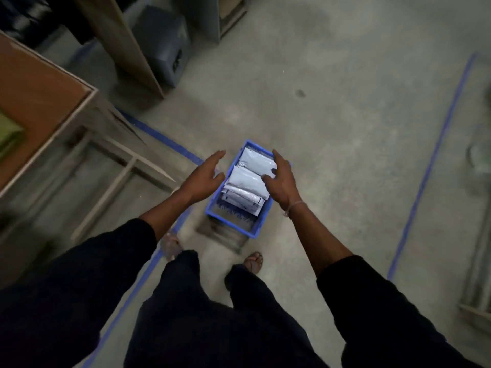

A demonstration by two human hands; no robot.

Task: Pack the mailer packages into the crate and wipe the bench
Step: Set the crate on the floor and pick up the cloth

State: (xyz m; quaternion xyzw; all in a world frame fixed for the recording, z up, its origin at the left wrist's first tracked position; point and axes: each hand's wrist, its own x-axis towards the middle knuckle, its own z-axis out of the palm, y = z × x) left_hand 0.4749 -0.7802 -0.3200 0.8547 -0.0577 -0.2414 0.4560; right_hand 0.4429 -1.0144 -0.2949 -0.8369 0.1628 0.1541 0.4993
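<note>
Reaching down with both palms spread and empty, the left hand [203,177] and right hand [282,181] should probably take the blue crate [233,217] of mailer packages [245,185] by its 9 and 3 o'clock rims, lifting level.

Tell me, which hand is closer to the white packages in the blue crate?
Right. The right hand reaches over the mailer packages in the blue crate, fingers spread. The left hand hangs open beside the crate's left wall, off the packages.
</note>
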